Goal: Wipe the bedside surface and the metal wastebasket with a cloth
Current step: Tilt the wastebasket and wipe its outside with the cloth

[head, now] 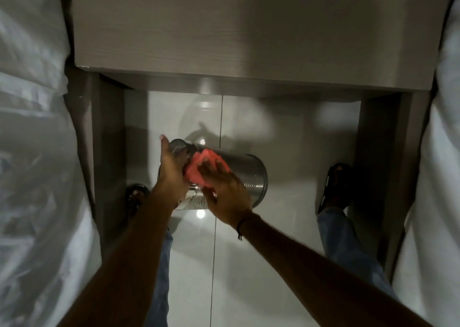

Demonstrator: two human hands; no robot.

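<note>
A person's left hand [171, 170] grips one end of a metal wastebasket [239, 175], fingers curled over its rim, while the right hand [225, 190] presses a pink cloth [200, 170] flat against the basket's curved side, fingers spread over the fabric rather than clenched. The perforated steel wastebasket is held tipped on its side above a glossy white tiled floor [286, 140], its dark-rimmed end pointing right. A dark cord bracelet [241, 224] circles the right wrist. Just beyond the hands stands the grey wood-grain bedside surface [224, 33], its top bare and shadowed. White bedding [32, 152] flanks the scene on both sides. Below, the person's blue jeans [348, 242] and dark sandals [336, 187] show on the tiles.
</note>
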